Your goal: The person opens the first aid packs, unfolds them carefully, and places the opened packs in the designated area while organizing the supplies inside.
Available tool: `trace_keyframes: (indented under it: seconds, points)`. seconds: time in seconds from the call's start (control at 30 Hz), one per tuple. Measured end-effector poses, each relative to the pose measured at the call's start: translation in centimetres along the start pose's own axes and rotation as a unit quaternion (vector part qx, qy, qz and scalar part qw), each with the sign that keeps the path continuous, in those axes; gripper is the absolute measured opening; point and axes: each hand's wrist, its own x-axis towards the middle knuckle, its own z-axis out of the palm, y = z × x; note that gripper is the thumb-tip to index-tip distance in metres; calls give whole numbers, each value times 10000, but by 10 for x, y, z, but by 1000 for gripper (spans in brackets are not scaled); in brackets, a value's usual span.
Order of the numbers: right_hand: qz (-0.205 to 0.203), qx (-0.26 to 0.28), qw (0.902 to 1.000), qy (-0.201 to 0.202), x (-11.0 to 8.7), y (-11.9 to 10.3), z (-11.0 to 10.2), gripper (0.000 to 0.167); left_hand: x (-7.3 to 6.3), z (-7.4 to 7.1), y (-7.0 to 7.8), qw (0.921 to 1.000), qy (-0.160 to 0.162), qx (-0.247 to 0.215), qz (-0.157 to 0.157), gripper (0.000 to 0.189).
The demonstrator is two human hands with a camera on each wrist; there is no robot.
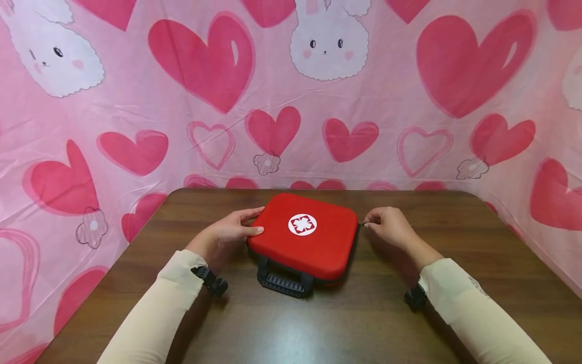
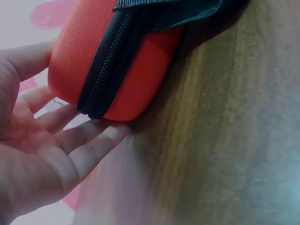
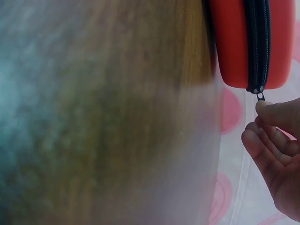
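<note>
Red case (image 1: 323,247), handle (image 1: 286,284) facing nearward, long axis left-to-right, right end nearer

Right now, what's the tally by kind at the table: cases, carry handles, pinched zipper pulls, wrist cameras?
Red first-aid case: 1
Black carry handle: 1
Zipper pull, pinched by the right grip: 1
Black wrist cameras: 2
Total: 5

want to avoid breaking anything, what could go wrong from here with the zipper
The right hand pinches only a small zipper pull, so its grip might slip. The left hand holds the opposite side of the red case; a hard tug could twist it on the table.
</note>
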Motion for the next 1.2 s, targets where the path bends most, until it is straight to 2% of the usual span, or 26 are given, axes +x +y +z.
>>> trace_keyframes:
  seconds: [0.07, 0.17, 0.27, 0.37, 0.5, 0.67, 0.8, 0.9, 1.03, 1.13, 1.2]
  points:
    - [24, -3, 10000, 17, 0, 0, 0, 7, -4, 5, -1, 9974, 388, 574, 189, 66]
    - [97, -39, 9999, 43, -1, 0, 0, 7, -11, 17, -1, 9819, 1181, 1421, 423, 60]
    - [164, -34, 9998, 62, -2, 0, 0, 8, -21, 29, -1, 9713, 1803, 1522, 302, 61]
    - [189, -12, 9998, 49, -2, 0, -1, 7, -29, 39, -1, 9682, 2157, 1265, 27, 66]
    - [235, 36, 9997, -48, -2, -1, -2, 6, -30, 44, -3, 9687, 2321, 872, -147, 63]
    - [278, 132, 9992, -257, -5, -2, -4, 6, -18, 39, -4, 9706, 2393, 248, -95, 56]
    - [228, 326, 9979, -504, -9, -8, -6, 7, -7, 33, -2, 9632, 2686, -93, -15, 50]
    - [89, 494, 9960, -742, -14, -16, -6, 7, 0, 29, -3, 9527, 3036, 87, 93, 44]
    - [-65, 599, 9940, -912, -17, -27, -4, 7, 9, 24, -4, 9365, 3427, 715, 199, 36]
    - [-84, 658, 9934, -931, -18, -35, -1, 8, 17, 20, -3, 9274, 3542, 1178, 225, 35]
    - [-71, 692, 9932, -937, -19, -38, 2, 8, 21, 18, -1, 9261, 3484, 1428, 254, 35]
